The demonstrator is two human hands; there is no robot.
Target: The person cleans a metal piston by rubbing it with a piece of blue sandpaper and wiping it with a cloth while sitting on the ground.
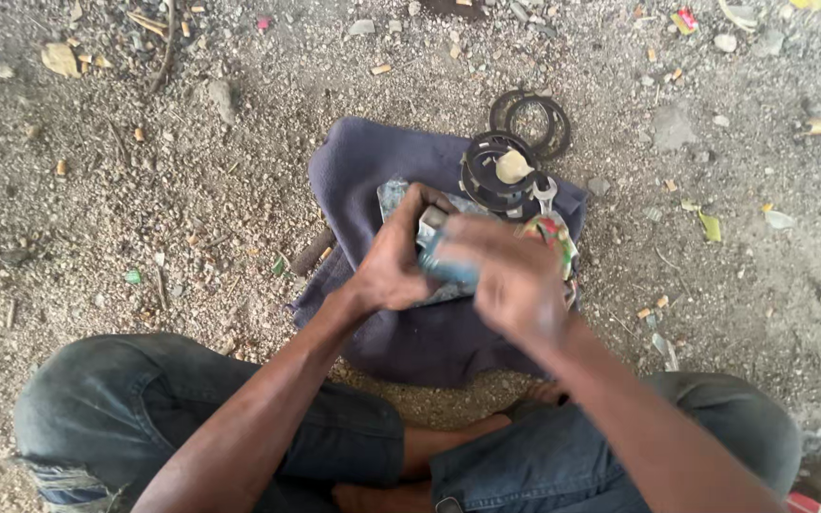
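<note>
Two hands (458,266), small blue-grey block (439,249)

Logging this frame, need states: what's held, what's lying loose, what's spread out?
Left hand: closed on a small metal part.
Right hand: blurred, fingers on a bluish part; grip unclear.
Cloth: spread on the ground, rumpled.
Rings: loose, partly off the cloth.
Stacked rings: on the cloth, pale lump on top.
Wrench: lying on the cloth, untouched.
</note>
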